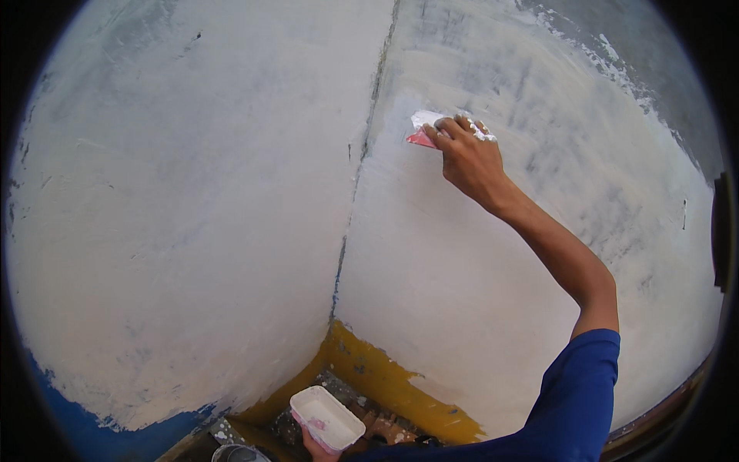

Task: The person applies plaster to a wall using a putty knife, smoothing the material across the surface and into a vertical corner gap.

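Observation:
My right hand grips a red putty spreader and presses it to the right-hand wall, close to the corner. White paste coats part of the spreader and clings to my knuckles. Low in the view, my left hand holds a rectangular tub by its side; most of that hand is hidden below the tub. Inside the tub lies creamy white putty. Both walls bear a patchy white coat, with grey showing through on the right one.
A rough dark crack runs down the corner between the left wall and the right. Mustard-yellow paint and blue paint show along the bottom. A bucket stands beside paint-spattered clutter below. Bare grey wall lies upper right.

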{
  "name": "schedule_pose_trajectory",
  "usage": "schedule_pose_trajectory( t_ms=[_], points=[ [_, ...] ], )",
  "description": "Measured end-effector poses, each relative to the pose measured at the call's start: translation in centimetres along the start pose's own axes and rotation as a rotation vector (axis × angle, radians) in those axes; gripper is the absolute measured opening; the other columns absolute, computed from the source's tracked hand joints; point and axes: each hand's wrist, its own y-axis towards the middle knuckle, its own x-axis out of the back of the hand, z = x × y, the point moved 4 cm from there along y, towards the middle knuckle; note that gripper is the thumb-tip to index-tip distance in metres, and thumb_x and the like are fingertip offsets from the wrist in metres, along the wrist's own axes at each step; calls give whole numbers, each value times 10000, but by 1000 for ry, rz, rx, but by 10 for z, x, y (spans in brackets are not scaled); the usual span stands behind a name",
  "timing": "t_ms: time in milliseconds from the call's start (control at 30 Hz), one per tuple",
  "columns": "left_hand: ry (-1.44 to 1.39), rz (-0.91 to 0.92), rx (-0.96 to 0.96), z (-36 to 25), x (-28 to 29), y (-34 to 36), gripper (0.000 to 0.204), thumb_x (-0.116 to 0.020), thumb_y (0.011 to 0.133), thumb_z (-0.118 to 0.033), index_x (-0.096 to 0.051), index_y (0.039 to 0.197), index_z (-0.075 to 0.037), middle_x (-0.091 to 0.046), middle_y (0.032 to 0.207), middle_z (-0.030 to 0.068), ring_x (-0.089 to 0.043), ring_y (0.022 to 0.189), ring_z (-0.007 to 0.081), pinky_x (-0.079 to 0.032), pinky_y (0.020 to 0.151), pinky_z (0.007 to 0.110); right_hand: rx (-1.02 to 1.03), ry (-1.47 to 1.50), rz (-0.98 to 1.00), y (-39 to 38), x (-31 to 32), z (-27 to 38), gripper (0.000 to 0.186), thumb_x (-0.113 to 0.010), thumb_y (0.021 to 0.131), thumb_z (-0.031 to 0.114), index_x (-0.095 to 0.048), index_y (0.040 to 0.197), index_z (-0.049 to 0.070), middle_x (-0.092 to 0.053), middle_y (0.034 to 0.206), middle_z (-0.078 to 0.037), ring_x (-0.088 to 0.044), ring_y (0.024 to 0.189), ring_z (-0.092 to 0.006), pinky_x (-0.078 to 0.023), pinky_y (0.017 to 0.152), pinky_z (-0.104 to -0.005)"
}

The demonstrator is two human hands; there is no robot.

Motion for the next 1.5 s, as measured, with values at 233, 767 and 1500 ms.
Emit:
schedule_pose_trajectory(
  t_ms=[233, 767, 1500],
  points=[
    [-29, 29, 81, 12, 4, 11, 658, -390, 951, -571, -371, 1464, -160, -472, 1425, 126, -486, 1264, 394, -390, 1038, 612, -94, -298, -396, 127, 82, -137, 162, -551, 778, 11, -670, 885, 34, -654, 902, -138, -662, 844, -325, -557, 668, -420],
    [27, 25, 17, 4, -4, 15, 666, -400, 945, -585, -375, 1458, -161, -501, 1389, 133, -517, 1226, 399, -418, 1003, 624, -22, -146, -157, 102, 10, -52, 323, -566, 767, -56, -720, 1033, 45, -689, 949, -98, -657, 978, -279, -579, 681, -375],
    [-31, -35, -12, 13, 4, 26, 655, -391, 949, -591, -373, 1454, -174, -517, 1361, 131, -536, 1195, 396, -438, 981, 629, -9, -265, -222, 165, -17, -80, 228, -577, 824, -22, -711, 995, 49, -678, 1016, -83, -685, 883, -281, -591, 672, -406]
  ],
)
